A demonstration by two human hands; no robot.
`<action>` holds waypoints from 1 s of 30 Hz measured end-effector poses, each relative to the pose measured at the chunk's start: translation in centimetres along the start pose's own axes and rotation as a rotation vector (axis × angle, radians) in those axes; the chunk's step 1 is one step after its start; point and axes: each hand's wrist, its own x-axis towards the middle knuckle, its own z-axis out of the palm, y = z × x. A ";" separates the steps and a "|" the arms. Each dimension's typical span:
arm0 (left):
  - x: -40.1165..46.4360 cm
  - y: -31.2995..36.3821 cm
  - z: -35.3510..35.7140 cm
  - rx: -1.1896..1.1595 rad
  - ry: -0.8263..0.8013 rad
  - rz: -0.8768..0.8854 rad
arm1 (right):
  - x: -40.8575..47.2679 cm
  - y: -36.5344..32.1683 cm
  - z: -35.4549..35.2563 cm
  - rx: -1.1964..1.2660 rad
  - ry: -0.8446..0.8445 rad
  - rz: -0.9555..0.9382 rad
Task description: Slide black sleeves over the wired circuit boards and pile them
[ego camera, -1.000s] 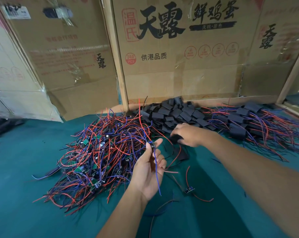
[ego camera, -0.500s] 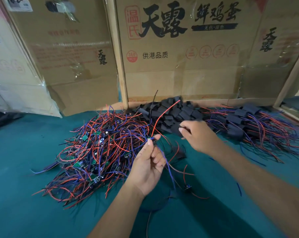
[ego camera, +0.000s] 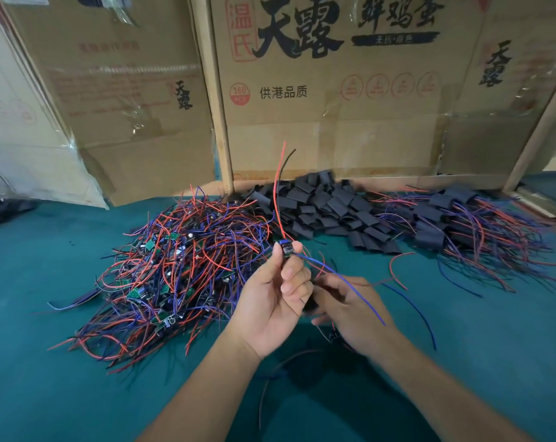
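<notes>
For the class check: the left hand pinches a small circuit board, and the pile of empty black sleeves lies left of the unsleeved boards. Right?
Not quite. The head view shows the black sleeves lying right of the unsleeved boards. The left hand does pinch a small circuit board.

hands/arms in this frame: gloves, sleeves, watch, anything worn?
Nothing worn that shows. The left hand and right hand are bare, no gloves or rings visible. Both forearms are bare to the frame edge: no sleeves, watch or wristband in view.

The teal felt-covered desk [ego camera: 47, 362] carries a tangle of red-and-blue wired green circuit boards [ego camera: 181, 272] left of the grip, flat black sleeves [ego camera: 327, 208] beyond it, sleeved boards [ego camera: 461, 218] far right.
</notes>
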 end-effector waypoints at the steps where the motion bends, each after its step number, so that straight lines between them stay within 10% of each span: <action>1: 0.0 -0.3 0.1 0.010 -0.015 -0.012 | -0.2 0.2 0.3 -0.019 -0.010 -0.001; 15: -0.1 0.6 0.2 -0.011 -0.094 0.005 | 0.1 -0.5 -0.1 0.693 -0.237 0.253; 20: 0.3 1.7 -0.6 0.037 0.027 0.111 | 0.9 -1.2 -4.7 0.113 0.116 -0.049; 24: 0.8 2.1 -1.2 0.119 0.186 0.174 | 1.1 -1.7 -8.1 0.295 0.241 -0.136; 30: 0.9 1.9 -1.4 0.393 0.324 0.209 | -0.6 -3.9 -9.3 -0.485 0.017 -0.438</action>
